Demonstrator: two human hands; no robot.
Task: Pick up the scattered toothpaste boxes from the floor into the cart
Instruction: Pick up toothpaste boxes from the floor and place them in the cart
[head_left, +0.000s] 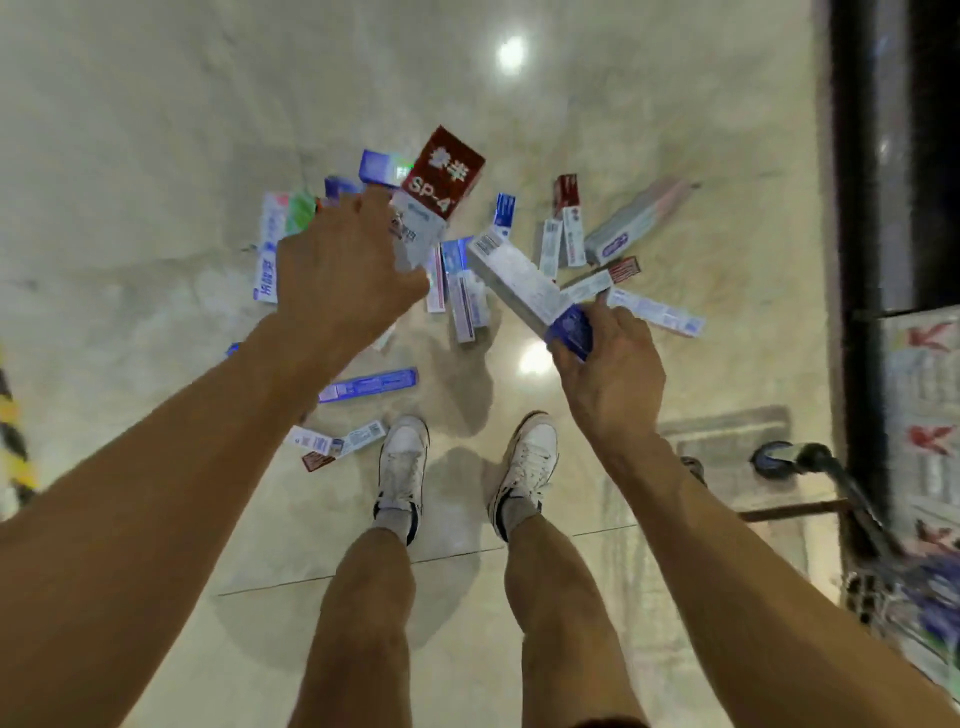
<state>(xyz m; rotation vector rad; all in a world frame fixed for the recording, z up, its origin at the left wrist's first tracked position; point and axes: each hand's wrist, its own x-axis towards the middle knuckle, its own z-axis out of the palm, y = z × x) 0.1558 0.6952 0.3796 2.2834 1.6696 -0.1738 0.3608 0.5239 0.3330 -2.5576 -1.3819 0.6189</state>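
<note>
**Both hands loaded above the spill**

The left hand (343, 270) curled its fingers round a fanned bundle of toothpaste boxes: a dark red box (444, 169) printed "SP-4" in white, a blue-ended box (381, 167) and a pale grey box (415, 231). The right hand (610, 374) clasped a long white box (519, 283) by its blue near end, the far end angled up and left. Beyond the white shoes (402, 457), scattered boxes (465, 306) lay on the glossy beige floor (156, 156). Most were slim, white and blue, a few red-tipped. A pinkish box (639, 221) lay far right. The cart (857, 504) stood near right, blurred.
</note>
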